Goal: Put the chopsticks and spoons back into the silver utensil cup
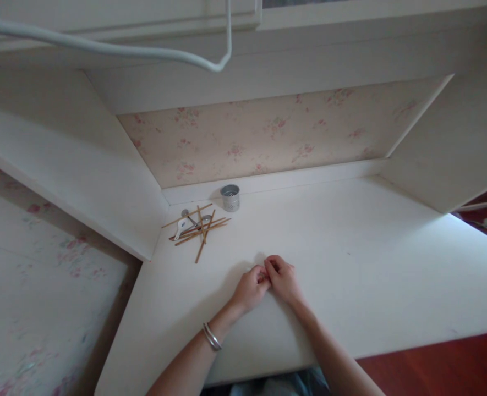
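My left hand [251, 287] and my right hand [283, 278] meet over the white tabletop [350, 286], their fingers curled and touching at the tips. Both are closed in a pinch; whatever lies between the fingers is hidden or too small to name. Silver bangles [212, 336] circle my left wrist. Beyond the hands, to the left, several wooden chopsticks [201, 247] lie crossed in a loose pile. Among them are a metal spoon [206, 219] and a small white-handled utensil [181, 226]. A perforated metal holder [230, 198] stands upright behind the pile.
White side panels [103, 165] rise at the left and right of the tabletop. A floral-papered wall [268, 137] closes off the back. Overhead, a white cable [156, 53] hangs below a cabinet. Red flooring [441, 363] shows at the lower right.
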Action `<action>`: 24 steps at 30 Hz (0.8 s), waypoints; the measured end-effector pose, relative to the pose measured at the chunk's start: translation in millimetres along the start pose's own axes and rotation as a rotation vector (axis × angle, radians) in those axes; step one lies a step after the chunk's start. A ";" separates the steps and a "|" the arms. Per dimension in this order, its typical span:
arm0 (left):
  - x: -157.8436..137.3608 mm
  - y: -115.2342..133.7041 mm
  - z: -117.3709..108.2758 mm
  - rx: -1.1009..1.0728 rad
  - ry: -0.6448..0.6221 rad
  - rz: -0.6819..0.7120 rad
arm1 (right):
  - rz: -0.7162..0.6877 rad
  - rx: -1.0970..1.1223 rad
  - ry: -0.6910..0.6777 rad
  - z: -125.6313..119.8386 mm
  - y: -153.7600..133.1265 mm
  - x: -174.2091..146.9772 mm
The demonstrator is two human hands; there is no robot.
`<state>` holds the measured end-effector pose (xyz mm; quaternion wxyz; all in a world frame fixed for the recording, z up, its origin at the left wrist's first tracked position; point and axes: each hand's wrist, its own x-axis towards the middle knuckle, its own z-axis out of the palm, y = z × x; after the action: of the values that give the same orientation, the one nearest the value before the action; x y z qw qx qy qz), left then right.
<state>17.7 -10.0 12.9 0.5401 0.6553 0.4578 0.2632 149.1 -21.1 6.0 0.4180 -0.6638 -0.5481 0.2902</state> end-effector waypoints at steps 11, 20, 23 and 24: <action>11.3 1.3 -8.9 0.038 0.050 -0.008 | 0.007 -0.078 0.045 11.3 -5.7 -1.2; 30.0 2.1 -2.0 -0.047 0.188 -0.036 | 0.070 -0.070 0.007 11.8 -2.5 1.2; 34.2 2.6 3.6 -0.060 0.230 -0.057 | 0.113 0.038 -0.071 6.8 -0.4 5.1; 35.5 2.6 5.3 -0.061 0.240 -0.062 | 0.112 0.069 -0.104 4.7 0.0 6.7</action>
<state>38.7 18.9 8.6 0.5091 0.5880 0.5308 0.3366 146.7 -13.4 4.2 0.3946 -0.6627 -0.5206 0.3661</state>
